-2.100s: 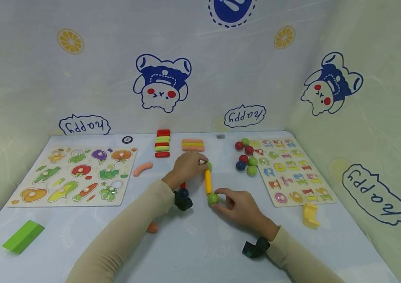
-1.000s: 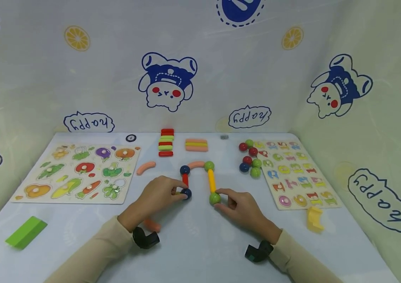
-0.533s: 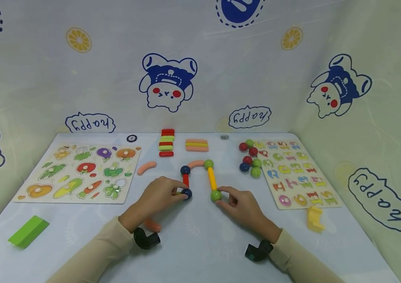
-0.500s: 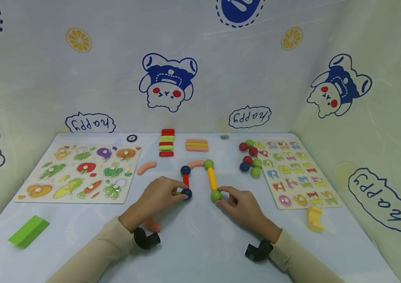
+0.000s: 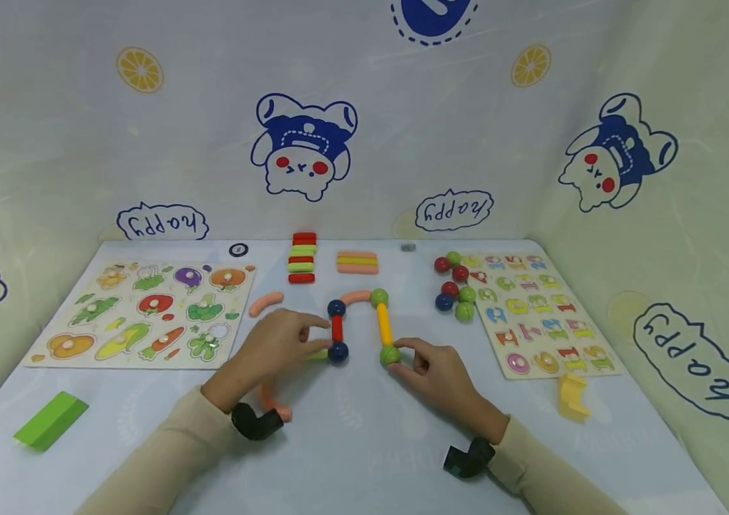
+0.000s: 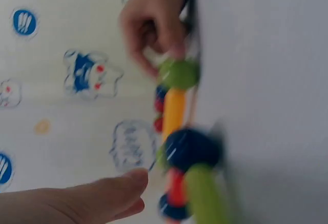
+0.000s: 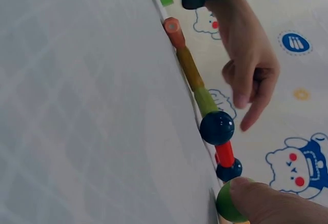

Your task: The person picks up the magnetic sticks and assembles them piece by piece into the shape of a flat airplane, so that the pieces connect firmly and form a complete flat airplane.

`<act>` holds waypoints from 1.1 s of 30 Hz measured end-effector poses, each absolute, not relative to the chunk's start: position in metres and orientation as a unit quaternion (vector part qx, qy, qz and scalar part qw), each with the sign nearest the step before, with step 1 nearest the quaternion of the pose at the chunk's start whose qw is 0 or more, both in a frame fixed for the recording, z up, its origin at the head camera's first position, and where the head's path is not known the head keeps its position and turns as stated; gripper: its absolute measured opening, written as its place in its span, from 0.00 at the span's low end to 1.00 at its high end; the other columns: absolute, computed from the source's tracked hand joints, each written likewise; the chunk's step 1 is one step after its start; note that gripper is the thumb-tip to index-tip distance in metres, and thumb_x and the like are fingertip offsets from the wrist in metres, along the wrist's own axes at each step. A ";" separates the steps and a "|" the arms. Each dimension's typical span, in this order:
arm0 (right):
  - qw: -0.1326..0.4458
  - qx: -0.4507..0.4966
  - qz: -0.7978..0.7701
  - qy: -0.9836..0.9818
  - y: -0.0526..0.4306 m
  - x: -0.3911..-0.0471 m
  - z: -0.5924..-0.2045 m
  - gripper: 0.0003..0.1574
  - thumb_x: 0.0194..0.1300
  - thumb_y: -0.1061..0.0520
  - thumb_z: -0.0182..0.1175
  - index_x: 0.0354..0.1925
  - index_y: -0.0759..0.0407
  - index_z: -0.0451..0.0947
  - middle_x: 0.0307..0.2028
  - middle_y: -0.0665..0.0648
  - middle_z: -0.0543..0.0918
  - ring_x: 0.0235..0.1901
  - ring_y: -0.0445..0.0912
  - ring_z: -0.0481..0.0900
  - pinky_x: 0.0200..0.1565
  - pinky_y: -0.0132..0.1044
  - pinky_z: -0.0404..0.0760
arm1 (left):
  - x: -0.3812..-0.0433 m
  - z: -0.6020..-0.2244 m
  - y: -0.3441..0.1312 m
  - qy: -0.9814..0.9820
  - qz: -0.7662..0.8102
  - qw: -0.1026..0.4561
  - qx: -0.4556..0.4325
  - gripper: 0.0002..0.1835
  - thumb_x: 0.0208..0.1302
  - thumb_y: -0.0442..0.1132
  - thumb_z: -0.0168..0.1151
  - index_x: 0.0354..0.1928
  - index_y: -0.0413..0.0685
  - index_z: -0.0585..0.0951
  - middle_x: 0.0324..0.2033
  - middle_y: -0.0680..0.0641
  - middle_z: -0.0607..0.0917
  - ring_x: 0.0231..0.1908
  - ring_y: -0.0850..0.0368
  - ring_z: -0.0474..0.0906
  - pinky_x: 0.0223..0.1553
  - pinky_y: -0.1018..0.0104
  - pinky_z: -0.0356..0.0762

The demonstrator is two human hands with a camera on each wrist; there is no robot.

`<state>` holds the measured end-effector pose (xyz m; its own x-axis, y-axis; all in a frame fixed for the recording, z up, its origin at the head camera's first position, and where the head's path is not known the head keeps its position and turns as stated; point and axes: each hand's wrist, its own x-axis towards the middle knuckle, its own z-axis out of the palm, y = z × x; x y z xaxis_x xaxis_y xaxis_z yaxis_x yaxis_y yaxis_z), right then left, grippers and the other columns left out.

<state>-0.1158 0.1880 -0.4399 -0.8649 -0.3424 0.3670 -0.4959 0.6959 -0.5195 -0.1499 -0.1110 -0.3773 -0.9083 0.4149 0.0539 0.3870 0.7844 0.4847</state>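
Observation:
A chain of balls and sticks lies on the table. My left hand (image 5: 269,349) hovers just left of the near blue ball (image 5: 338,352), thumb and index finger apart and holding nothing. From that ball a light green stick (image 7: 206,100) runs left, partly behind this hand in the head view. A red stick (image 5: 337,329) links it to the far blue ball (image 5: 336,308). A curved pink stick (image 5: 356,296) continues to the far green ball (image 5: 379,297), then a yellow stick (image 5: 384,324). At its near end my right hand (image 5: 438,372) pinches another green ball (image 5: 390,355).
Puzzle boards lie left (image 5: 145,315) and right (image 5: 531,315). Several loose balls (image 5: 460,275) sit beside the right board. Behind the chain are short sticks (image 5: 302,267) and longer sticks (image 5: 358,262). A green block (image 5: 51,420) and a yellow block (image 5: 572,398) flank the hands.
My left hand moved from the far green ball to the near blue ball, pinched it, then let go and drew slightly left. My right hand keeps its pinch on the green ball.

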 end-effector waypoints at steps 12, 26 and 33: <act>0.121 0.221 0.316 -0.915 0.194 -0.117 -0.441 0.23 0.55 0.39 0.65 0.49 0.41 0.78 0.12 0.38 0.61 0.13 0.34 0.59 0.16 0.29 0.57 | -0.196 -0.396 -0.179 0.972 0.233 -0.019 0.038 0.35 0.56 0.66 0.58 0.51 0.42 0.81 0.27 0.44 0.79 0.27 0.50 0.71 0.20 0.64 0.66; 0.123 0.220 0.310 -0.917 0.194 -0.120 -0.443 0.23 0.56 0.37 0.64 0.49 0.40 0.78 0.13 0.39 0.61 0.14 0.34 0.59 0.16 0.29 0.58 | -0.237 -0.388 -0.151 0.965 0.240 -0.011 0.108 0.18 0.59 0.46 0.65 0.51 0.51 0.82 0.27 0.47 0.77 0.29 0.51 0.70 0.26 0.62 0.68; 0.108 0.218 0.316 -0.917 0.191 -0.120 -0.444 0.22 0.56 0.38 0.64 0.49 0.39 0.77 0.13 0.40 0.62 0.13 0.35 0.59 0.16 0.29 0.57 | -0.259 -0.396 -0.137 0.966 0.232 0.010 0.115 0.18 0.59 0.43 0.65 0.51 0.47 0.81 0.34 0.46 0.81 0.35 0.49 0.71 0.37 0.58 0.72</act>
